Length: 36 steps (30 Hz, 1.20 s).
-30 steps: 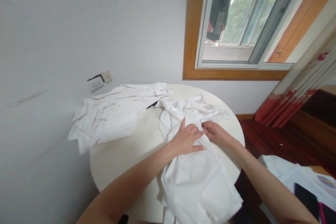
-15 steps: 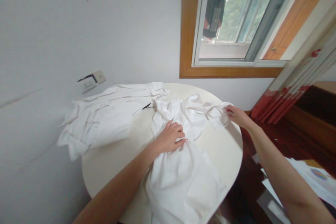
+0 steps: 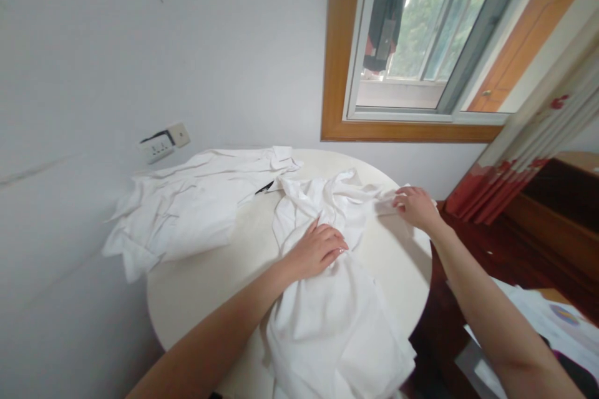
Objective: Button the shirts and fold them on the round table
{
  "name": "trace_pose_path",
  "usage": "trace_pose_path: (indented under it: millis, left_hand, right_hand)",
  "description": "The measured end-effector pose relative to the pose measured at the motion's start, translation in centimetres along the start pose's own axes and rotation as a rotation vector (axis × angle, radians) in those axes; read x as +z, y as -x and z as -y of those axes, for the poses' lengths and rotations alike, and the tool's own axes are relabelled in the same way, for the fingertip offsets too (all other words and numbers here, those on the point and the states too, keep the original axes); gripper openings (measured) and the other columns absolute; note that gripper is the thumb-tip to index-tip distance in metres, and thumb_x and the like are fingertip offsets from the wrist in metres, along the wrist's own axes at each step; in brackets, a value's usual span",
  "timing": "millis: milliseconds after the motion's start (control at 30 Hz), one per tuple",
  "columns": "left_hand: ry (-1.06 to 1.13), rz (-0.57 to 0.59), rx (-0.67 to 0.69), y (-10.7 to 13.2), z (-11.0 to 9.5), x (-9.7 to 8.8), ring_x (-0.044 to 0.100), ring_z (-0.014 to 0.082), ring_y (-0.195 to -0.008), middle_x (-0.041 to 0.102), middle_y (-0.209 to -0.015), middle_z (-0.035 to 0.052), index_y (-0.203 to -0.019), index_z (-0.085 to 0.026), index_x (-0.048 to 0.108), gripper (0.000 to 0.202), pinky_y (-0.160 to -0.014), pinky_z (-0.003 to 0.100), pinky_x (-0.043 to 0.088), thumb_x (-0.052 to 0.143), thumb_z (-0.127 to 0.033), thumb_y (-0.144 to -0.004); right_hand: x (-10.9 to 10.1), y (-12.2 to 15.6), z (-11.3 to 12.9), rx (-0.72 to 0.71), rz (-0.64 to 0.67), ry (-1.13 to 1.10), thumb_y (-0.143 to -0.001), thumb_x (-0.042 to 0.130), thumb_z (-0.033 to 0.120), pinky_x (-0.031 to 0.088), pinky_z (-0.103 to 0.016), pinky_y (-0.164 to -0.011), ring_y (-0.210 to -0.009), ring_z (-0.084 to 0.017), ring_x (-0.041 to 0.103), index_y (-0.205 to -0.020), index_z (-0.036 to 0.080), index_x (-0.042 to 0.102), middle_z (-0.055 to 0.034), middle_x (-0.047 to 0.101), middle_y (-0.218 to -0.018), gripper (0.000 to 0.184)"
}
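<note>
Rumpled white cloth garment [image 3: 337, 318] lies on round cream-white tabletop [image 3: 206, 299]. L hand [image 3: 317, 250] rests atop its mid-section, fingers loosely extended. R hand [image 3: 415, 207] at outstretched sleeve [image 3: 384, 206], fingers bent; can't tell if gripping. Flatter white cloth garment [image 3: 201, 218] to L, adj. to pale wall [image 3: 84, 62] w/ white socket [image 3: 159, 148].

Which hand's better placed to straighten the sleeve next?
Probably the right hand: it is at the sleeve of the white shirt, by the right edge of the table. The left hand lies on the shirt's body.
</note>
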<state>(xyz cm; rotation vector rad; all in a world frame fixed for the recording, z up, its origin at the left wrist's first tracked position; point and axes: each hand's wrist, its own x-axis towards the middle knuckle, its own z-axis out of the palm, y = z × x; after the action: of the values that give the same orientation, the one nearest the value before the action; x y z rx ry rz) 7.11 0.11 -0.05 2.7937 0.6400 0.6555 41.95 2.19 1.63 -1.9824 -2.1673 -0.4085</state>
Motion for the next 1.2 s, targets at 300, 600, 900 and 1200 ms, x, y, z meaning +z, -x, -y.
trace_pose_path:
  millis: [300, 600, 900, 1200]
  left_hand:
    - [-0.423, -0.255, -0.704, 1.7, 5.3, -5.1, 0.059, 0.022, -0.102, 0.063, -0.105, 0.0102, -0.108, -0.018, 0.062, 0.031, -0.088, 0.033, 0.046, 0.035, -0.025, -0.095]
    - [-0.264, 0.124, -0.933, 3.0, 8.5, -3.7, 0.064, 0.0234, -0.093, 0.067, -0.098, 0.0121, -0.089, -0.016, 0.062, 0.023, -0.077, 0.03, 0.046, 0.054, -0.037, -0.086]
    - [0.076, -0.4, -1.109, 2.7, 9.9, -7.3, 0.061, 0.0168, -0.073, 0.065, -0.083, 0.0036, -0.102, -0.021, 0.05, 0.021, -0.063, 0.025, 0.044, 0.035, -0.033, -0.094]
    - [-0.463, -0.129, -0.926, 5.0, 11.1, -17.5, 0.06, 0.0196, -0.083, 0.066, -0.09, 0.0033, -0.087, -0.024, 0.065, 0.018, -0.075, 0.028, 0.044, 0.053, -0.038, -0.083]
  right_hand:
    - [1.9, 0.2, 13.6, -0.067, 0.197, -0.136, -0.093, 0.041, 0.039, 0.043, -0.036, -0.087, -0.106, -0.027, 0.055, -0.122, 0.023, 0.058, -0.0109, 0.063, -0.116, 0.037]
    - [4.6, 0.2, 15.8, -0.001, 0.269, -0.1, -0.095, 0.03, 0.051, 0.023, -0.066, -0.102, -0.14, -0.04, 0.019, -0.144, 0.023, 0.037, -0.0165, 0.024, -0.154, 0.057]
    - [6.5, 1.2, 10.0, -0.323, 0.155, -0.15, -0.097, 0.03, 0.042, 0.02, -0.055, -0.111, -0.142, -0.031, 0.02, -0.132, 0.015, 0.053, -0.0149, 0.028, -0.153, 0.049]
    - [5.3, 0.0, 5.0, -0.411, 0.2, -0.254, -0.091, 0.043, 0.042, 0.021, -0.052, -0.111, -0.138, -0.028, 0.031, -0.126, 0.019, 0.057, -0.0133, 0.038, -0.148, 0.044]
